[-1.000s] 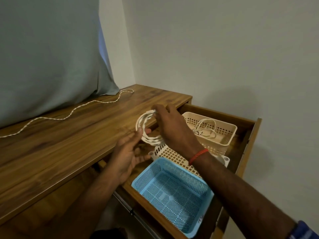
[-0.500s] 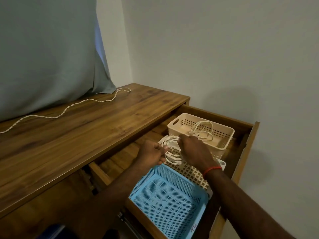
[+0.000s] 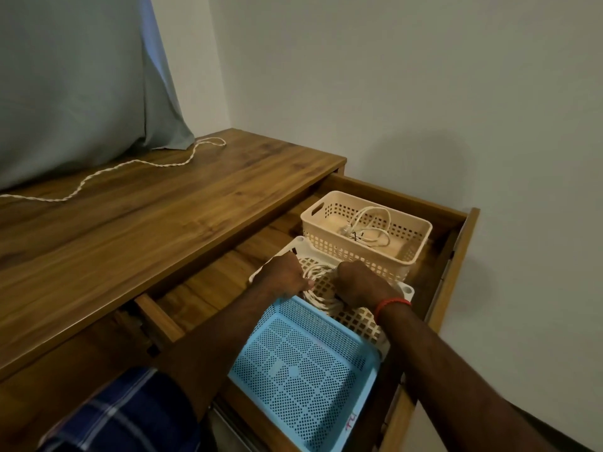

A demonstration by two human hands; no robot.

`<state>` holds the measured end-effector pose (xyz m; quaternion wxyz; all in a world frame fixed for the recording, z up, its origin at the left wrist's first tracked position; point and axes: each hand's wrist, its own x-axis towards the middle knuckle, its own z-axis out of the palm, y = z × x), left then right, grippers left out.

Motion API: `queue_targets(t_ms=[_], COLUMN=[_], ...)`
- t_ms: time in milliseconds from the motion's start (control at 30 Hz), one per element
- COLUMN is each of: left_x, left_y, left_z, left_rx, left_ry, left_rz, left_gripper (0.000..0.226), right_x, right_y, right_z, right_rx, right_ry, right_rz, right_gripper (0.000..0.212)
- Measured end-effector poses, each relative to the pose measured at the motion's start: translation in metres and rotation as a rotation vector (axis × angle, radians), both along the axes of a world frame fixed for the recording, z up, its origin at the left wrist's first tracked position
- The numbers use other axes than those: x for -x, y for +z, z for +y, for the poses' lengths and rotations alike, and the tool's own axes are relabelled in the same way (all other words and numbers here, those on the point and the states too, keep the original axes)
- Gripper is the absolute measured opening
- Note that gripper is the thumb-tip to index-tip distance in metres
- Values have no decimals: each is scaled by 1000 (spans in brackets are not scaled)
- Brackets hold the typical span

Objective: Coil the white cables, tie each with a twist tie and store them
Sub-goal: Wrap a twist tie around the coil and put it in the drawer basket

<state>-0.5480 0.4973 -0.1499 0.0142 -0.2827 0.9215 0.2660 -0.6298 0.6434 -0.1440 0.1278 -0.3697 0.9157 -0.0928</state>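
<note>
Your left hand [image 3: 284, 275] and right hand [image 3: 362, 282] both clutch the coiled white cable [image 3: 321, 290] over the white tray [image 3: 359, 318]; behind them, wooden desk [image 3: 163, 203], grey wall [image 3: 391, 93].

The only writing in view is a small red handwritten mark [image 3: 351, 421] on the near rim of the blue basket [image 3: 365, 396], at the front of the open drawer [image 3: 456, 256]. It is too small and blurred to read. Nothing else carries text.
</note>
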Motion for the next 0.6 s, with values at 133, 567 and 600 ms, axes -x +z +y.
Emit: queue_targets(t_ms=[133, 567, 600], left_x=[1, -46, -52], left_y=[-5, 18, 22], left_z=[-2, -14, -15], left_rx=[86, 170, 205], left_ry=[-43, -55, -78], left_rz=[-60, 263, 280], left_gripper=[39, 65, 62], right_x=[2, -7, -11], right_y=[-3, 8, 13], right_z=[4, 4, 2], right_rx=[-43, 77, 110], right_ry=[1, 26, 45], right_rz=[32, 342, 361], right_gripper=[29, 37, 39])
